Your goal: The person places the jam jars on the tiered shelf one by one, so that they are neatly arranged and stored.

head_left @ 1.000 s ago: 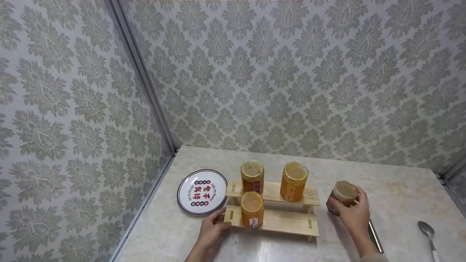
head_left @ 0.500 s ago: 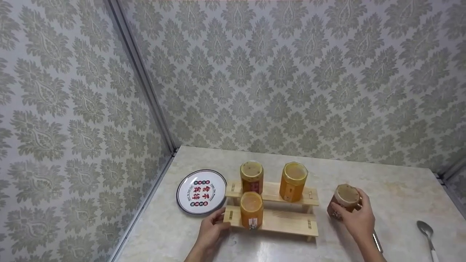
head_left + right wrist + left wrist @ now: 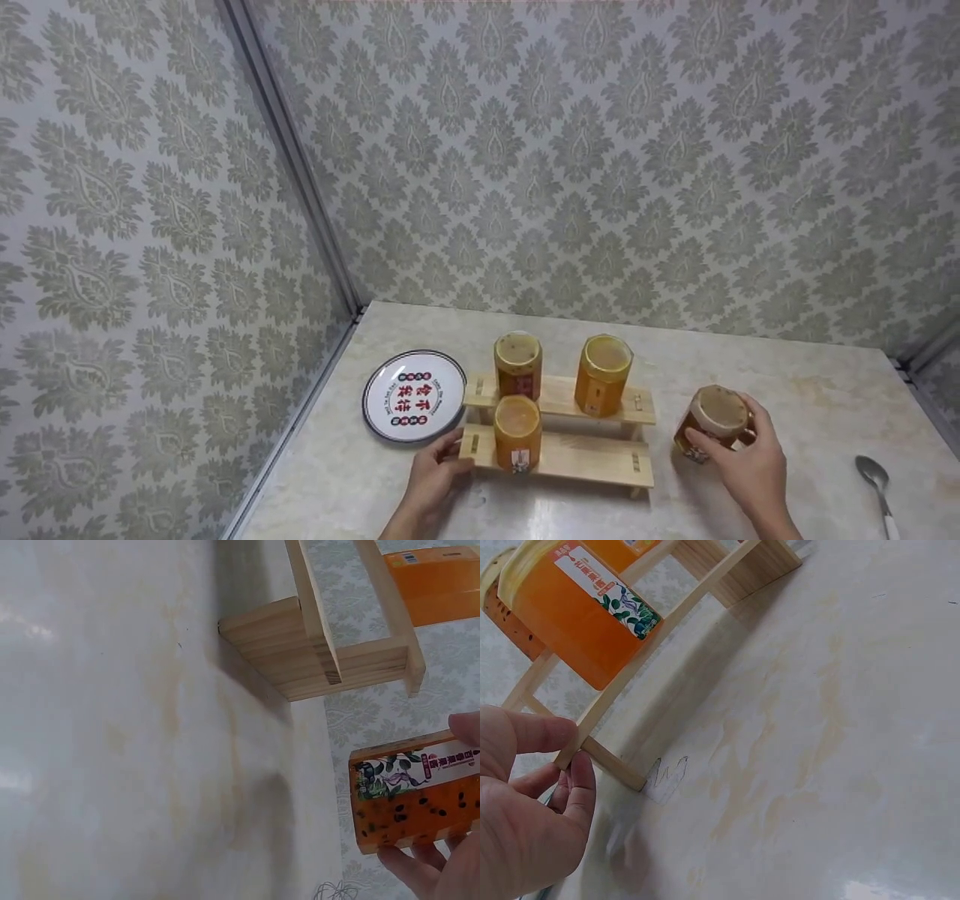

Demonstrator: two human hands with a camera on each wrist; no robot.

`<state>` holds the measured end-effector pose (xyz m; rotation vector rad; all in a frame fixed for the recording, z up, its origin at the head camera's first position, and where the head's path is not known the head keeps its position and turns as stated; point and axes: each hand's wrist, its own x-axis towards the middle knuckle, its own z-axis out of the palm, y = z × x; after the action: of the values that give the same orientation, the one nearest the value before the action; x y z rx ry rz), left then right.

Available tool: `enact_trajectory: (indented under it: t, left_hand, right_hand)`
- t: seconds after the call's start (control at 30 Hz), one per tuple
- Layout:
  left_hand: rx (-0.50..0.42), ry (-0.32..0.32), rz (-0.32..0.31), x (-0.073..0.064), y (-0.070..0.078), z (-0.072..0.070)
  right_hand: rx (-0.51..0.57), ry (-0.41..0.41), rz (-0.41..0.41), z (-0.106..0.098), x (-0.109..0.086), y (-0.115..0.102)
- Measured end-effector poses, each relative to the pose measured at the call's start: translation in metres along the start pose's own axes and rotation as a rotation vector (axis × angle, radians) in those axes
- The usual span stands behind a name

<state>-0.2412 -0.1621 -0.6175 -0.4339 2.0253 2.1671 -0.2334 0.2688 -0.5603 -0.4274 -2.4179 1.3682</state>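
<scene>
My right hand (image 3: pixel 750 457) grips a jar (image 3: pixel 716 416) of amber jam with dark seeds, right of the two-step wooden rack (image 3: pixel 592 459). Fingers and thumb wrap its sides, and it leans slightly. In the right wrist view, the seeded jar (image 3: pixel 420 802) shows a white label with a leafy print. At the rack's left end, my left hand (image 3: pixel 439 472) pinches the lower shelf; the left wrist view has thumb and fingers on the shelf end (image 3: pixel 571 746). An orange jar (image 3: pixel 517 435) stands on the lower step. A seeded jar (image 3: pixel 517 367) and another orange jar (image 3: pixel 604 375) occupy the upper step.
A white plate (image 3: pixel 412 375) with red lettering and a dark rim lies left of the rack. On the right side of the marbled table (image 3: pixel 817 390) lies a spoon (image 3: pixel 874 480) with a white handle. Patterned walls (image 3: pixel 570 150) bound the table behind and at left.
My right hand and the seeded jar have shifted slightly right and nearer, the jar leaning more. A thin dark strip beside the right wrist has gone out of sight. My left hand stays put.
</scene>
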Motion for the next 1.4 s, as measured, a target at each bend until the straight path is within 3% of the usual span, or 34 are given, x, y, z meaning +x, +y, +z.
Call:
enact_trajectory:
  t: [0.2,0.47,0.77,1.2,1.4]
  left_hand:
    - [-0.022,-0.009,0.021,0.0,-0.003,-0.001]
    - [0.019,-0.001,0.044,0.0,-0.002,-0.001]
    - [0.006,0.001,0.023,-0.001,0.0,0.0]
    - [-0.005,-0.018,0.038,-0.001,-0.001,-0.002]
    - [0.028,-0.001,0.01,0.0,0.0,-0.002]
  right_hand:
    - [0.0,-0.029,-0.005,-0.006,-0.013,-0.013]
    - [0.052,-0.112,-0.028,-0.004,-0.031,-0.03]
    - [0.119,-0.11,-0.156,0.011,-0.046,-0.038]
    - [0.093,-0.191,-0.096,0.034,-0.059,-0.058]
    - [0.098,-0.215,-0.068,0.047,-0.064,-0.06]
